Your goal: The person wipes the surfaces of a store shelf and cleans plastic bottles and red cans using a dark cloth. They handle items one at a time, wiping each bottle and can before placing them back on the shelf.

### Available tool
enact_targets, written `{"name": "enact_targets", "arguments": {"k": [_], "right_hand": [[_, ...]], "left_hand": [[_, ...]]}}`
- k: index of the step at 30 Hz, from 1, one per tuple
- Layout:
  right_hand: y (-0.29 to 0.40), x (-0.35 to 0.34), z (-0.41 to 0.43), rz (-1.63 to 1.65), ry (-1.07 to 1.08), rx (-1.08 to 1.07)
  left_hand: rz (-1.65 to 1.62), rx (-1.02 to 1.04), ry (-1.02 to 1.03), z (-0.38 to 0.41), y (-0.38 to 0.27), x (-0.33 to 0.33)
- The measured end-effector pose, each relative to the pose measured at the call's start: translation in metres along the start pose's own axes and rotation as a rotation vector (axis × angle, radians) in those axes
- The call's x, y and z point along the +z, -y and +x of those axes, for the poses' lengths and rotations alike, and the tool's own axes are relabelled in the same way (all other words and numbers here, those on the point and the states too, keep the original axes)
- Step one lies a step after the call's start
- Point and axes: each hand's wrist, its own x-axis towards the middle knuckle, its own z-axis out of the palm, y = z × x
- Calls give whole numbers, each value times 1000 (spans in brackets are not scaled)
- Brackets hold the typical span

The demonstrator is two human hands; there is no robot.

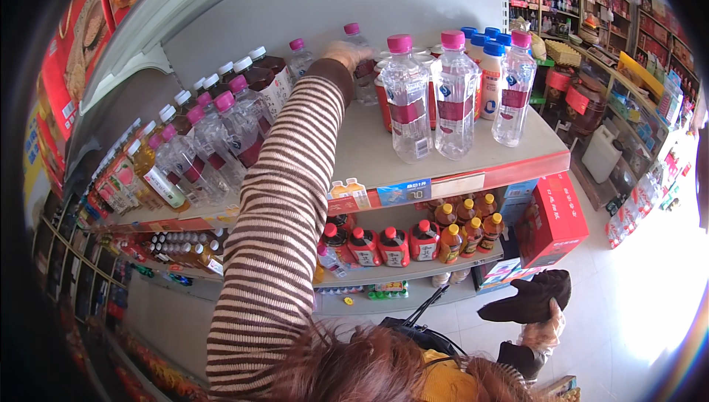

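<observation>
My left hand (344, 55), blurred, reaches over the upper shelf in a striped sleeve. Its fingers are at a clear plastic bottle with a pink cap (365, 83); whether they grip it cannot be told. Another pink-capped bottle (299, 57) stands just left of the hand. Three similar clear bottles (408, 105) stand upright near the shelf's front right, before red cans (383, 104) and white bottles with blue caps (491, 78). Low on the right, my right hand (544, 329), apparently in a thin clear glove, holds a dark brown cloth (529, 298) away from the shelf.
Pink-capped bottles (194, 166) and dark drink bottles (255, 78) crowd the upper shelf (360, 155) at left. Red-labelled bottles (393, 247) fill the shelf below. A red carton (554, 219) stands at the right end. A black bag (424, 335) hangs near my body.
</observation>
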Motion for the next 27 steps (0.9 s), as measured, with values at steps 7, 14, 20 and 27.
{"name": "enact_targets", "arguments": {"k": [7, 14, 20, 27], "right_hand": [[65, 22, -28, 554, 481, 463], [151, 68, -62, 243, 766, 313], [208, 132, -86, 280, 1070, 91], [261, 228, -112, 417, 1271, -509]], "left_hand": [[791, 92, -101, 25, -8, 13], [-71, 22, -508, -49, -16, -11], [-207, 146, -607, -173, -66, -59], [-931, 700, -910, -295, -62, -63]]}}
